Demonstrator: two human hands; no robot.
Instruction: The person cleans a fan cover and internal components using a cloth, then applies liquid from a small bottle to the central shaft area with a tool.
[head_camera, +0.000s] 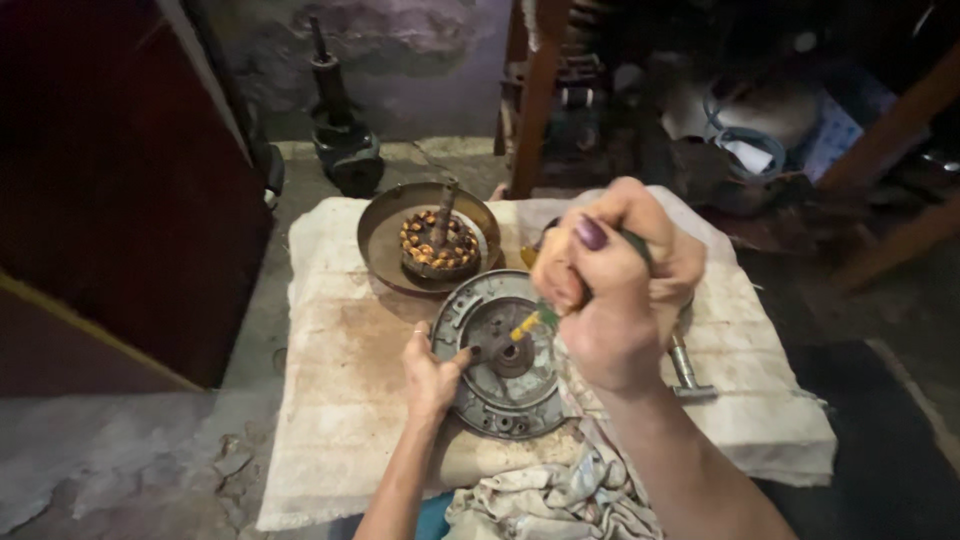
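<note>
The cover (505, 360), a round grey metal disc with a central hub, lies flat on the cloth (340, 400), a stained white sheet spread over a low slab on the floor.

Left hand (432, 375): rests on the cover's left rim, thumb extended toward the hub. Grip is loosely curled against the rim; whether it clamps the metal cannot be told.

Right hand (615, 290): raised above the cover, grip pressed together in a fist around a tool (528, 324). Only the tool's yellow-green tip shows below the fist; it points down at the hub, just beside it.

Behind the cover, touching or nearly touching its far edge, stands a rusty bowl (385, 240) holding a stator (440, 245) with copper windings and an upright shaft. A hammer (686, 370) lies on the cloth right of the cover. A crumpled rag (540, 500) lies at the near edge.
</note>
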